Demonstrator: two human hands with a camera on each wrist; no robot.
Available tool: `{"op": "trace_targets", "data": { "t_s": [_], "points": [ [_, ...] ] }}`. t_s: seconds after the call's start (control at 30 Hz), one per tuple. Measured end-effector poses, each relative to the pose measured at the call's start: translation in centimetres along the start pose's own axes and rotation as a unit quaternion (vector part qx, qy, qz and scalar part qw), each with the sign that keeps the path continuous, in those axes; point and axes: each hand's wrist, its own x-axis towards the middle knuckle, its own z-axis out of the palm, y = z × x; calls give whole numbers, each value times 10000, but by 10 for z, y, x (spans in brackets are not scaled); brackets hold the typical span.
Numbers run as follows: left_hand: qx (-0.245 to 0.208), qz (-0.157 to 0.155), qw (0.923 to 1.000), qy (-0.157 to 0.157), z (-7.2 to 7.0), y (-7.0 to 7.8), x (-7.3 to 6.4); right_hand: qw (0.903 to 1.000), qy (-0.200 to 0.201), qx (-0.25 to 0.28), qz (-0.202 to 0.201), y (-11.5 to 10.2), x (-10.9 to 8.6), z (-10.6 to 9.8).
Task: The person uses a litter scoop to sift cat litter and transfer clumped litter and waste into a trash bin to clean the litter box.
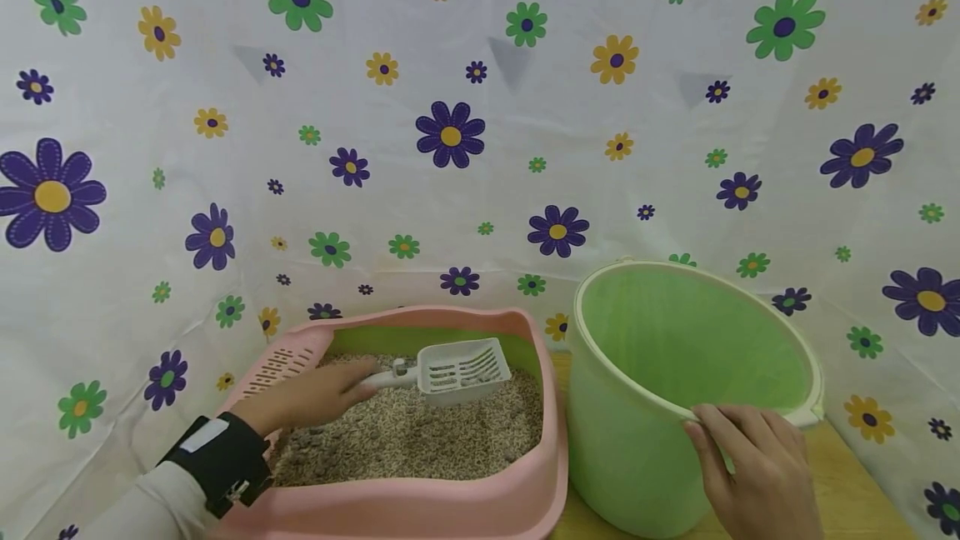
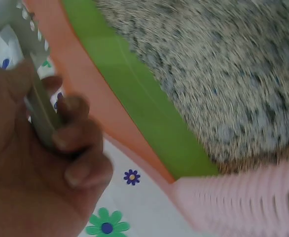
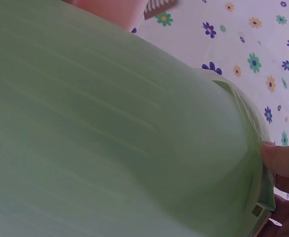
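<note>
My left hand grips the handle of a pale litter scoop above a pink litter box. In the left wrist view its fingers curl round the handle. Grainy grey-brown litter, with darker lumps at the left, fills the bottom of the box below the scoop. A light green bucket stands to the right of the box, its wide mouth visible. My right hand holds its near rim, and the right wrist view shows the thumb pressed against the rim's outer side.
A slotted pink ledge forms the box's left end, and a green inner wall runs along the back. Box and bucket stand close together on a wooden table. A white flower-print sheet hangs behind and at both sides.
</note>
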Motion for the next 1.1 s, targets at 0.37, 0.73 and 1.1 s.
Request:
{"op": "trace_targets", "data": {
  "t_s": [0.37, 0.73, 1.1],
  "points": [
    [-753, -422, 9959, -285, -12, 1, -6, 10000, -57, -3, 57, -1, -1, -1],
    [964, -171, 9894, 1070, -10, 11, -5, 10000, 59, 18, 15, 1, -1, 0],
    [728, -55, 9922, 1007, -70, 74, 12, 9998, -132, 26, 133, -1, 0, -1]
  ]
}}
